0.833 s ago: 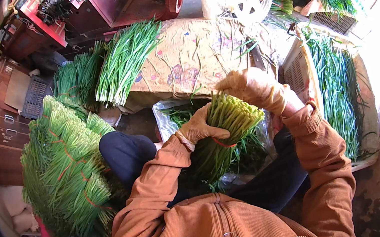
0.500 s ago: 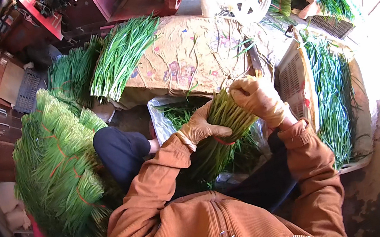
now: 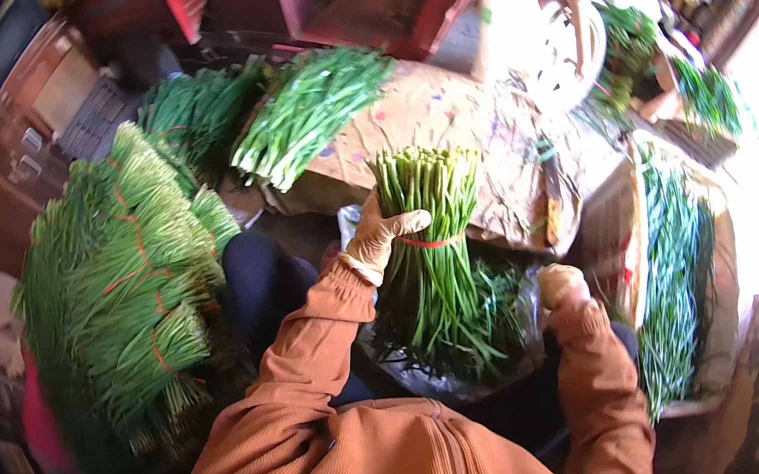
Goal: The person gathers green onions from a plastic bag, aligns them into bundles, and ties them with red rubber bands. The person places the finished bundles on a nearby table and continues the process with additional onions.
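Red-banded bundle of slender green stalks (image 3: 431, 192): now swung upright, centre, clamped in gloved left hand (image 3: 383, 235) alone. Gloved right hand (image 3: 561, 286): withdrawn, near right; blurred, grip cannot be told.

Green stalk bundle (image 3: 440, 282), red band (image 3: 442, 243); orange-brown jacket (image 3: 368, 457).

Blur obscures the right hand (image 3: 562, 286); the chive bundle (image 3: 437, 273) hides the left hand's (image 3: 380, 239) fingers; the lower edge crops the corduroy jacket (image 3: 338, 463).
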`<action>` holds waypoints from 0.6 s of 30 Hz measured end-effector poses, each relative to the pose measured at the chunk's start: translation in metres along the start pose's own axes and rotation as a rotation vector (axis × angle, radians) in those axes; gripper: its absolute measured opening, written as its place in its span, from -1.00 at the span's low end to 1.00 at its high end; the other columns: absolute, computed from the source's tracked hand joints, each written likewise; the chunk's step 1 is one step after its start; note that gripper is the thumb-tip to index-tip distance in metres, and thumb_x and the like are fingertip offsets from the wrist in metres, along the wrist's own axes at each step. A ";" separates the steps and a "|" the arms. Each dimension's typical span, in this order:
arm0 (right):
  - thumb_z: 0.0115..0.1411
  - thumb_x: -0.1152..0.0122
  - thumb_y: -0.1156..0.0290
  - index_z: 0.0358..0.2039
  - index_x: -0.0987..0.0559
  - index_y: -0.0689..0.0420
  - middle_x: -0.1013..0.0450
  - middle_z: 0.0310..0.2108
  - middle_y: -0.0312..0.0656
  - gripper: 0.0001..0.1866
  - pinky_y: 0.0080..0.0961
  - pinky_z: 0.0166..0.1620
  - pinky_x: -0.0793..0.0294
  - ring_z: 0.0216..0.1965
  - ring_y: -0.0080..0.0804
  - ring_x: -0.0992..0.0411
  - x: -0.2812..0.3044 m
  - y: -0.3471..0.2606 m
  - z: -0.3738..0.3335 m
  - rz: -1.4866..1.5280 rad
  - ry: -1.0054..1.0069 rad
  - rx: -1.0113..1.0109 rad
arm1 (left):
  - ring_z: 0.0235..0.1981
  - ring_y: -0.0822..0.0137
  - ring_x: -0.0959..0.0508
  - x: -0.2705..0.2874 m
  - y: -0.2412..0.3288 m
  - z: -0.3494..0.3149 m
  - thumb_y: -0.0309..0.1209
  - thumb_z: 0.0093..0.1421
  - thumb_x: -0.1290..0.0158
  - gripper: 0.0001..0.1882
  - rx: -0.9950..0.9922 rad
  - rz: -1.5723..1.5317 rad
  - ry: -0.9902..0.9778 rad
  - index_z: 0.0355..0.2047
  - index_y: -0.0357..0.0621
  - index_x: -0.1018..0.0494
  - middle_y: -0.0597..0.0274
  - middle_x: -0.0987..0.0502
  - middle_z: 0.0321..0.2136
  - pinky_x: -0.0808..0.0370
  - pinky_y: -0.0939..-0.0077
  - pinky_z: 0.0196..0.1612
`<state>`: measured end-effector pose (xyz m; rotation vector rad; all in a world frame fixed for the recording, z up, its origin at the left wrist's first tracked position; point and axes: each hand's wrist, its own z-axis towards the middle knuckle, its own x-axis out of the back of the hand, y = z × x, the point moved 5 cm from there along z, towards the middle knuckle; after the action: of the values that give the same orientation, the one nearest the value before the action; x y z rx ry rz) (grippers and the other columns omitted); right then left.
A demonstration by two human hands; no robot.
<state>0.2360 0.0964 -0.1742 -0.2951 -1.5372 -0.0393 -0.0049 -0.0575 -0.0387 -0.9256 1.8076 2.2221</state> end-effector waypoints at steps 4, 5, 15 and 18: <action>-0.07 -0.39 0.31 0.20 -0.12 0.17 -0.23 0.10 0.03 -0.13 -0.35 0.11 -0.22 0.12 -0.22 -0.23 0.094 -0.058 0.038 1.538 0.261 -0.401 | -0.29 0.51 -0.49 0.017 0.034 -0.005 -0.44 -0.03 -0.15 -0.50 -0.129 0.023 0.157 -0.03 -0.25 -0.33 0.26 -0.50 -0.26 -0.46 0.60 -0.16; -0.13 -0.44 0.25 0.25 0.02 0.14 -0.08 0.19 0.02 0.03 -0.34 0.19 -0.10 0.21 -0.19 -0.06 0.111 -0.080 0.057 1.665 0.205 -0.281 | -0.26 0.49 -0.49 0.021 0.040 -0.008 -0.44 -0.03 -0.14 -0.49 -0.163 0.039 0.124 -0.03 -0.25 -0.33 0.25 -0.50 -0.25 -0.46 0.58 -0.14; -0.16 -0.43 0.47 0.09 -0.24 0.20 -0.33 -0.05 -0.20 -0.21 -0.47 -0.02 -0.32 -0.10 -0.40 -0.33 0.127 -0.160 0.090 1.623 0.524 -0.186 | 0.15 0.26 -0.20 -0.045 0.109 -0.007 -0.36 -0.23 -0.36 0.12 -0.256 0.380 -0.176 0.24 -0.20 0.13 0.12 -0.23 0.11 -0.11 0.41 0.19; -0.07 -0.36 0.40 0.04 -0.29 0.16 -0.40 -0.17 -0.23 -0.35 -0.50 -0.12 -0.39 -0.21 -0.41 -0.39 0.162 -0.171 0.102 1.586 0.548 -0.044 | 0.24 0.19 -0.07 -0.033 0.119 -0.006 -0.19 -0.41 -0.45 0.41 -0.437 0.524 -0.186 0.27 -0.17 0.35 -0.03 -0.07 0.21 -0.02 0.44 0.24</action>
<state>0.1074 -0.0208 0.0143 -1.3286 -0.4458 1.0012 -0.0310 -0.0866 0.0783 -0.2796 1.6476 2.9829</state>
